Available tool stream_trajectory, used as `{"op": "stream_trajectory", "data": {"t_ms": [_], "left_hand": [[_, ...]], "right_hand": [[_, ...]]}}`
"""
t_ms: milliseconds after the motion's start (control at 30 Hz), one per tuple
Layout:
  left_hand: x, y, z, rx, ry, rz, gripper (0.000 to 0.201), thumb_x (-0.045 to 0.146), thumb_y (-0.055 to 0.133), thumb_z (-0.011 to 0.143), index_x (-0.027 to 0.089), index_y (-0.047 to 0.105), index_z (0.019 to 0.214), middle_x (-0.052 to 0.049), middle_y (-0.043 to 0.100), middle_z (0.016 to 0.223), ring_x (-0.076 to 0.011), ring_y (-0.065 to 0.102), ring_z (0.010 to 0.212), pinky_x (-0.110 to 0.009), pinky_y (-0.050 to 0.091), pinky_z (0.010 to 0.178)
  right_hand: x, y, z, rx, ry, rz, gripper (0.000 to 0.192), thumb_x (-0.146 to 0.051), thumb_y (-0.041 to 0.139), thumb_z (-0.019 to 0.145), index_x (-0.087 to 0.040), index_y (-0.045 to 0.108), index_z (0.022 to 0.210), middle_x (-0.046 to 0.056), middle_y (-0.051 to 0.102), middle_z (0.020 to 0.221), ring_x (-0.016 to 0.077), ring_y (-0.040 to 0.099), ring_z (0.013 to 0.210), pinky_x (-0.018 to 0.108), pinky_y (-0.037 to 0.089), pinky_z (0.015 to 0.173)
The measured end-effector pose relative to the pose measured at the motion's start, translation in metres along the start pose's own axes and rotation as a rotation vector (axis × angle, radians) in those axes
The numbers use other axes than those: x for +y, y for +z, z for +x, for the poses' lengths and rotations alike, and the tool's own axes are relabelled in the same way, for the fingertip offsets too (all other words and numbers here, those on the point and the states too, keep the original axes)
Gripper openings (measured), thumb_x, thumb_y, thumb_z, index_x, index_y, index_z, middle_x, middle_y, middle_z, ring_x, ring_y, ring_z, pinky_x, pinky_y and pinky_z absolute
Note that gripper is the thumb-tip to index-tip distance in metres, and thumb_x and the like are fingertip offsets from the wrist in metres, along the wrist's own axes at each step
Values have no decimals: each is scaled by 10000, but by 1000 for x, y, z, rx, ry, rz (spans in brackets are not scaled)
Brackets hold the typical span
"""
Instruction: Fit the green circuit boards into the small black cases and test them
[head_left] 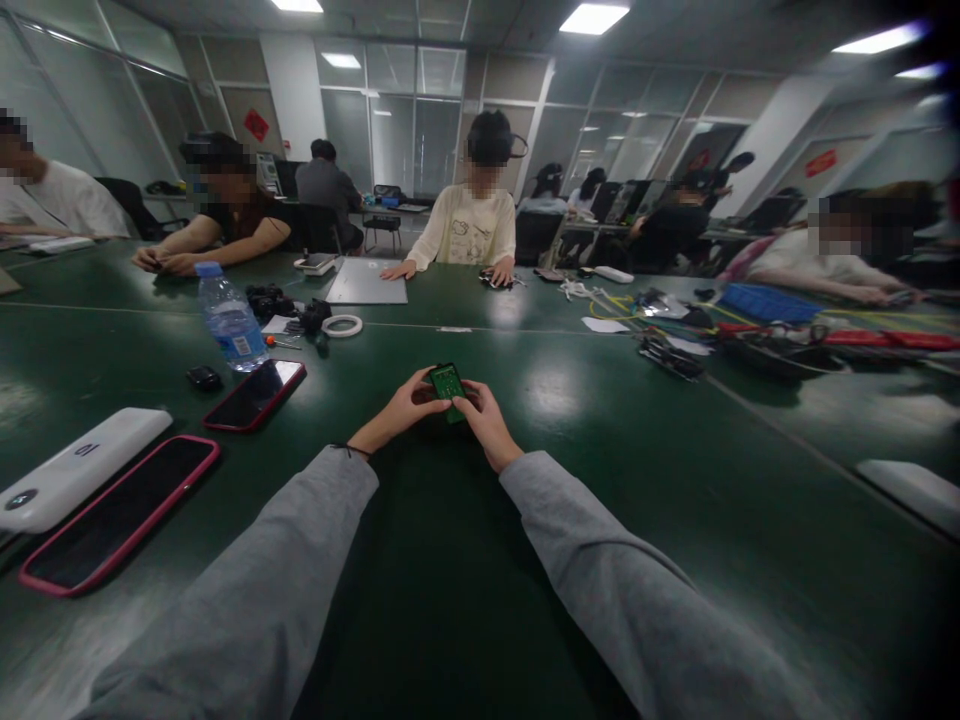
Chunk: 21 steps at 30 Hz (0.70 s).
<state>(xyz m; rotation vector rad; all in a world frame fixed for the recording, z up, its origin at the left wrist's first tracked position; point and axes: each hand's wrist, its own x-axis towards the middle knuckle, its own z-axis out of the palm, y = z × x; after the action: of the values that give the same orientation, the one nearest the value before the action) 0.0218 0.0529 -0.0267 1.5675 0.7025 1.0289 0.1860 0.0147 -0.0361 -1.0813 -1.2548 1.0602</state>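
Both hands hold a small phone-shaped device (448, 381) with a dark edge and a green face carrying fine pale marks too small to read. It is tilted toward me above the green table (600, 540). My left hand (401, 410) grips its left side, thumb on the lower face. On the right edge, my right hand (487, 415) is closed in the same way, its thumb beside the other. The fingers behind the device are mostly hidden.
To the left are two red-cased phones (124, 515), (255, 395), a white power bank (86, 470) and a water bottle (231, 320). A tape roll (343, 326) lies farther back. Cables and a blue tray (769, 302) lie at right. A person (472, 225) sits opposite.
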Motion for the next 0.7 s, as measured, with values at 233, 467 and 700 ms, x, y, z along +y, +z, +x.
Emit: {"op": "stream_trajectory", "data": {"t_ms": [233, 467, 700], "left_hand": [[2, 1, 1, 1, -17, -34, 741, 284, 743, 643, 194, 404, 1296, -116, 587, 1156, -240, 562, 1060, -413, 414, 933], [2, 2, 0, 6, -36, -35, 752, 267, 742, 646, 182, 392, 1306, -118, 578, 1173, -237, 554, 1073, -416, 403, 949], [4, 1, -3, 0, -32, -14, 761, 276, 731, 664, 179, 373, 1328, -120, 583, 1161, -233, 557, 1063, -406, 413, 940]], "right_hand": [[2, -1, 1, -16, -22, 16, 420, -362, 582, 758, -226, 463, 1137, 31, 576, 1035, 162, 550, 965, 325, 461, 832], [2, 0, 0, 2, -48, 26, 427, -336, 581, 735, -195, 467, 1121, 38, 581, 992, 155, 555, 913, 305, 461, 801], [0, 1, -1, 3, -34, 6, 437, -344, 584, 732, -196, 467, 1126, 34, 581, 973, 160, 560, 923, 307, 461, 807]]}}
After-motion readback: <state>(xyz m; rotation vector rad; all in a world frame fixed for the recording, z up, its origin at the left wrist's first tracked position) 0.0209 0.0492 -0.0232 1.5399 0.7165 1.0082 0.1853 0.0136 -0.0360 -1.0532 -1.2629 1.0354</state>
